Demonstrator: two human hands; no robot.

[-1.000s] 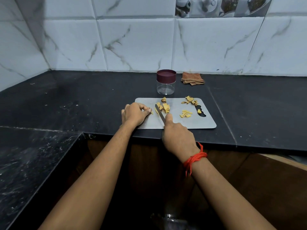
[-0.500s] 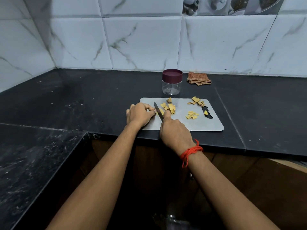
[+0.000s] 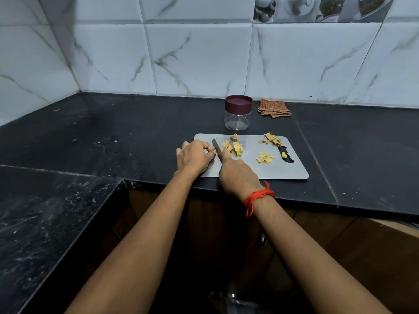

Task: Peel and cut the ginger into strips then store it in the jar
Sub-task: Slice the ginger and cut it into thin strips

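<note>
Several pieces of ginger (image 3: 237, 148) are lying on the cutting board (image 3: 249, 172) just beyond the right hand (image 3: 238, 175), which is gripping a knife (image 3: 217, 147) with its forefinger stretched along the blade. The left hand (image 3: 195, 156), fingers curled, is pinching one small bit down at the blade's left side. Farther right of both hands, strips (image 3: 265, 158) and peelings (image 3: 271, 139) are sitting on the board, and the lidded jar (image 3: 238, 112) is standing beyond it.

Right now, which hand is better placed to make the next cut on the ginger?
Right. The right hand grips the knife, its blade resting beside the left hand, which pins the ginger on the cutting board.
</note>
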